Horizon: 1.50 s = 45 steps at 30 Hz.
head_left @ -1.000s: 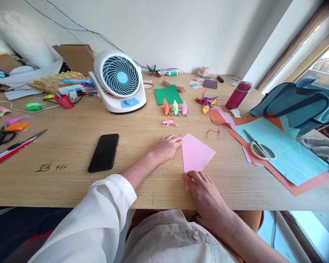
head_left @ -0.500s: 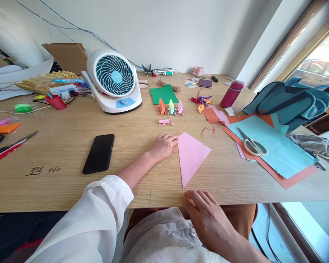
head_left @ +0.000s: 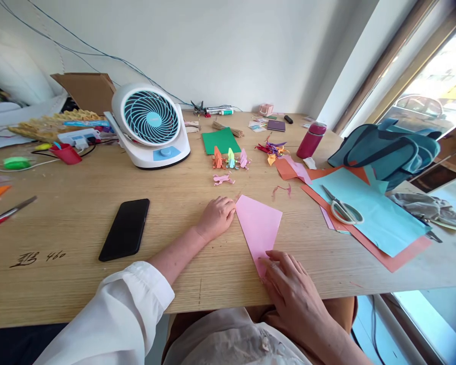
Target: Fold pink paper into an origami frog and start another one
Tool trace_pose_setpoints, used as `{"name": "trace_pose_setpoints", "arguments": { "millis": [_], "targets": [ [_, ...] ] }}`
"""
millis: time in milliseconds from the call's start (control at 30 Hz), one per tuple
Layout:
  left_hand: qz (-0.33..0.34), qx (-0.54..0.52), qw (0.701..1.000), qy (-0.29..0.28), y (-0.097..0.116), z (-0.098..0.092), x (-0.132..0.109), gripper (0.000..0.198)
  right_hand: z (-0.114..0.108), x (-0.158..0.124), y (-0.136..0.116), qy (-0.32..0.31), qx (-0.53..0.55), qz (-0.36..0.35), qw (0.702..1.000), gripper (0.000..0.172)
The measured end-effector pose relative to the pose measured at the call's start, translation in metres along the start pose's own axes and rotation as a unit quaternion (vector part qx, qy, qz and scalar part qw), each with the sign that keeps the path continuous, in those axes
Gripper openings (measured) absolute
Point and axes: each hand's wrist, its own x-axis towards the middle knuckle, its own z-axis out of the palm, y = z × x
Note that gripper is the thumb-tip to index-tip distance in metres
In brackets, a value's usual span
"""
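Near the middle of the front edge of the pale wooden table (head_left: 79, 203), a flat, roughly kite-shaped piece of pink paper (head_left: 259, 223) lies with its narrow tip towards that edge. The person's left hand (head_left: 215, 218) rests on the tabletop beside it, fingers close together and slightly bent, the fingertips at the paper's far left corner; whether they press on it, one cannot tell. The right hand (head_left: 291, 279) bends over the narrow tip, fingers curved and fingertips at the paper, but whether thumb and forefinger pinch it cannot be made out.

Farther towards the back edge lies a small pink paper figure with thin limbs (head_left: 223, 178), and behind it stand three folded paper figures in a row: orange (head_left: 218, 158), yellow-green and blue (head_left: 231, 158), and pink (head_left: 243, 158). A green paper sheet (head_left: 220, 141) lies just behind them.

Left of the left hand, a black rectangular phone (head_left: 125, 229) lies near the front edge. Towards the table's right end, white-handled metal scissors (head_left: 342, 207) rest on a large light-blue paper sheet (head_left: 387, 218).
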Motion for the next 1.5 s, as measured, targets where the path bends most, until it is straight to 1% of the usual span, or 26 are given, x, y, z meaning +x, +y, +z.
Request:
{"name": "trace_pose_setpoints", "arguments": {
  "millis": [133,267,367,467,533,633,700,800,933,1033,1200,1300,1367,1433,1500],
  "targets": [
    [-0.047,-0.021,0.999,0.009,-0.004,0.002,0.001,0.014,0.008,0.001,0.004,0.021,-0.001,0.022,1.000,0.034],
    [-0.117,-0.030,0.993,-0.006,-0.002,0.005,0.009,0.013,0.014,0.001,0.005,0.034,0.012,0.027,0.999,0.032],
    [-0.170,-0.030,0.985,-0.029,0.007,0.005,0.020,0.014,0.015,0.000,0.004,0.039,0.016,0.031,0.999,0.030],
    [-0.197,-0.031,0.978,-0.058,0.022,0.005,0.032,0.020,0.016,0.000,0.003,0.042,0.020,0.038,0.998,0.029],
    [-0.204,-0.029,0.976,-0.076,0.032,0.003,0.037,0.029,0.017,0.000,0.003,0.046,0.021,0.040,0.998,0.029],
    [-0.211,-0.019,0.973,-0.095,0.045,0.000,0.040,0.049,0.019,0.000,0.003,0.052,0.019,0.040,0.998,0.028],
    [-0.214,-0.011,0.971,-0.106,0.050,-0.002,0.040,0.058,0.020,-0.001,0.003,0.058,0.018,0.038,0.997,0.027],
    [-0.223,0.001,0.967,-0.120,0.054,-0.003,0.040,0.067,0.020,-0.001,0.002,0.066,0.020,0.032,0.997,0.026],
    [-0.235,0.018,0.964,-0.123,0.056,-0.001,0.038,0.068,0.019,0.000,0.001,0.075,0.019,0.032,0.996,0.027],
    [-0.243,0.035,0.963,-0.111,0.057,0.000,0.036,0.066,0.019,0.000,0.001,0.080,0.014,0.030,0.996,0.026],
    [-0.238,0.037,0.965,-0.105,0.057,0.000,0.036,0.074,0.016,0.001,-0.001,0.082,0.018,0.024,0.996,0.024],
    [-0.232,0.026,0.967,-0.105,0.057,0.000,0.035,0.078,0.012,0.001,-0.001,0.069,0.048,0.030,0.996,0.025],
    [-0.231,0.018,0.967,-0.104,0.055,0.000,0.035,0.080,0.008,0.003,0.004,0.069,0.090,0.040,0.993,0.028],
    [-0.233,0.013,0.967,-0.105,0.053,0.002,0.035,0.084,0.004,0.011,0.016,0.081,0.130,0.055,0.987,0.032],
    [-0.239,0.010,0.965,-0.106,0.050,0.003,0.035,0.088,-0.001,0.025,0.031,0.084,0.125,0.077,0.986,0.033]
  ]
}}
